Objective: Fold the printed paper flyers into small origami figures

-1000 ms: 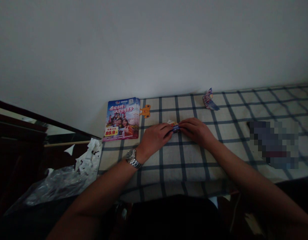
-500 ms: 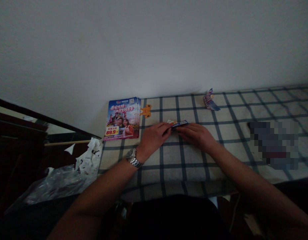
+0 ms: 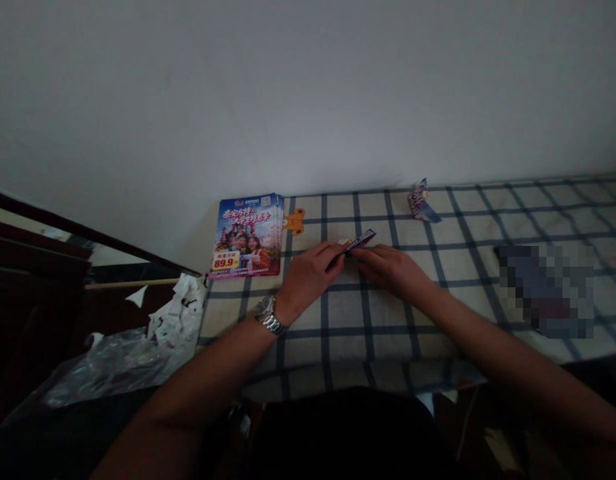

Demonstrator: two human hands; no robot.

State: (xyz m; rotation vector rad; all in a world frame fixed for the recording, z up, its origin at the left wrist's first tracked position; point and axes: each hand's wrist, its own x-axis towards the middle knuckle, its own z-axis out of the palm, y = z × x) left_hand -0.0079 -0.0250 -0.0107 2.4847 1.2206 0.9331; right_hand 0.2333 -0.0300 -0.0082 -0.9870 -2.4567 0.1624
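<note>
From the head view, we look down on a surface (image 3: 338, 340) covered in checked cloth, pushed up to a pale wall (image 3: 308, 100). The folded paper (image 3: 361, 241) is near the middle, between our two hands, its free end tilted up and away from us. Our left hand (image 3: 312, 275), the one with the watch (image 3: 269, 313), pinches the near end between thumb and fingers, probably to keep the paper from slipping. Our right hand (image 3: 393, 268) lies along the paper's near side, fingers close together; we judge that it steadies or presses a fold, but its thumb is hidden, so we cannot tell whether it grips. Both wrists sit low, which likely lets the surface back up the pressure.

The leaflet stack (image 3: 245, 237) lies flat at the left end, beside the bear figure (image 3: 294, 222), within easy reach yet out of the hands' way. A creased paper piece (image 3: 422, 201) stands apart near the wall, perhaps put there to spare it from being crushed. The pixelated object (image 3: 543, 293) at right is too masked to name.
</note>
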